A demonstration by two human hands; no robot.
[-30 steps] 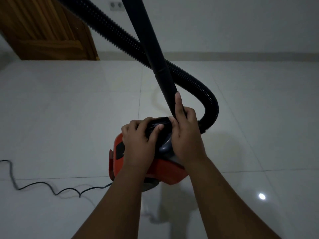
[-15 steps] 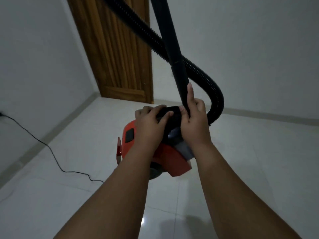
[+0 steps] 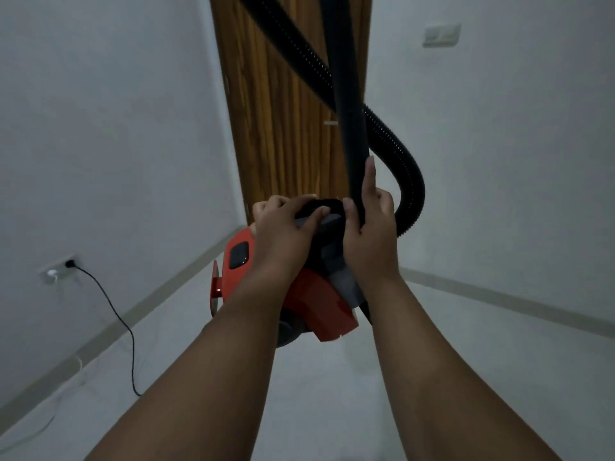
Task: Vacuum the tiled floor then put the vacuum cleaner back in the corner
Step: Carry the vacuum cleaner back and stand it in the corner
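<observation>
An orange and grey vacuum cleaner [image 3: 319,304] hangs in the air above the white tiled floor [image 3: 319,394], carried by both my hands. My left hand [image 3: 283,234] grips the black carry handle on top from the left. My right hand [image 3: 369,234] grips the same handle from the right, its forefinger stretched up along the rigid black tube [image 3: 346,94]. The ribbed black hose [image 3: 406,168] loops from the vacuum's right side up past the tube and out of the top of the view.
A wooden door [image 3: 283,111] stands straight ahead in the corner between two white walls. The black power cord [image 3: 113,307] runs from a wall socket [image 3: 60,267] at the left down onto the floor. A light switch [image 3: 441,34] sits high on the right wall.
The view has swung left and up from the open floor toward the door and corner. The vacuum stays held in both hands with the same grip and now appears closer to the door.
</observation>
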